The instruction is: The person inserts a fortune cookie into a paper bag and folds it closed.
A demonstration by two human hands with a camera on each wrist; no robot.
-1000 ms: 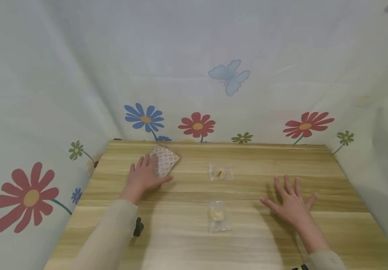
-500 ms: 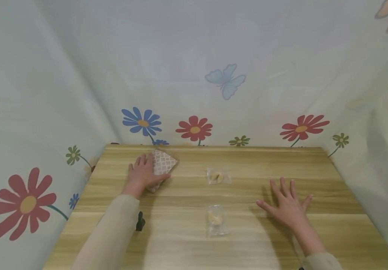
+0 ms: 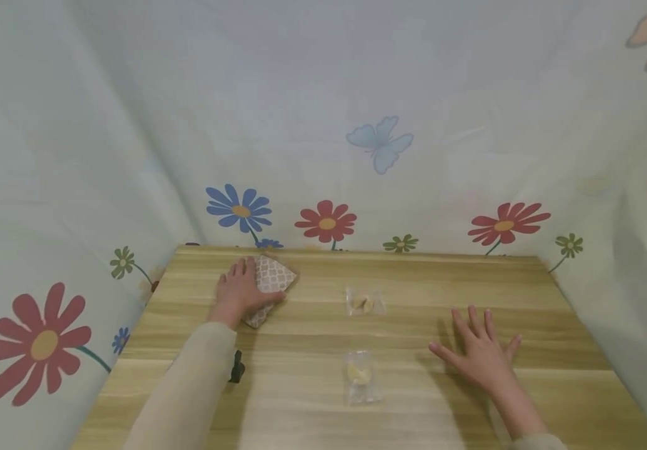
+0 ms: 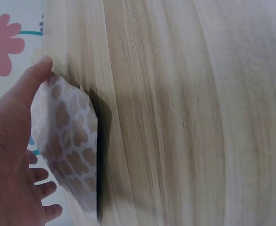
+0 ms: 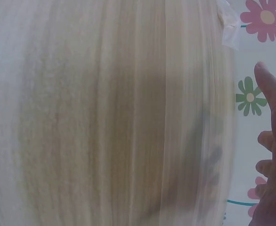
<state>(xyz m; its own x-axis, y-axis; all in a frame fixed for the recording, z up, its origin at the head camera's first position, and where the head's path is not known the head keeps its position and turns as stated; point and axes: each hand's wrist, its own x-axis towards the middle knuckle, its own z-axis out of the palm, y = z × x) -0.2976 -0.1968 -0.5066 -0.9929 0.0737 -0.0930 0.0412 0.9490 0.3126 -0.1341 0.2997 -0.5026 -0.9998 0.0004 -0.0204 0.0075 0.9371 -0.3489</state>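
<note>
At the back left of the table, my left hand [image 3: 240, 292] grips a flat paper bag [image 3: 274, 275] with a beige and white lattice pattern. In the left wrist view the thumb lies at an upper corner of the bag [image 4: 72, 141], and the fingers bend along its far side; where they touch it is hidden. My right hand [image 3: 482, 355] is spread, with nothing in it, over the right side of the table. Between the hands lie two folded cookies in clear wrappers, one farther cookie [image 3: 365, 304] and one nearer cookie [image 3: 359, 375].
The wood-grain table [image 3: 413, 331] meets a white curtain [image 3: 300, 94] printed with flowers and a butterfly at its back and sides. A small black object [image 3: 236, 367] shows beside my left sleeve. Part of a clear wrapper [image 5: 228, 23] appears in the right wrist view.
The paper bag has turned and shifted toward my left palm, so its near corner now shows below the thumb. My right hand keeps its spread pose. The head view has tilted slightly up.
</note>
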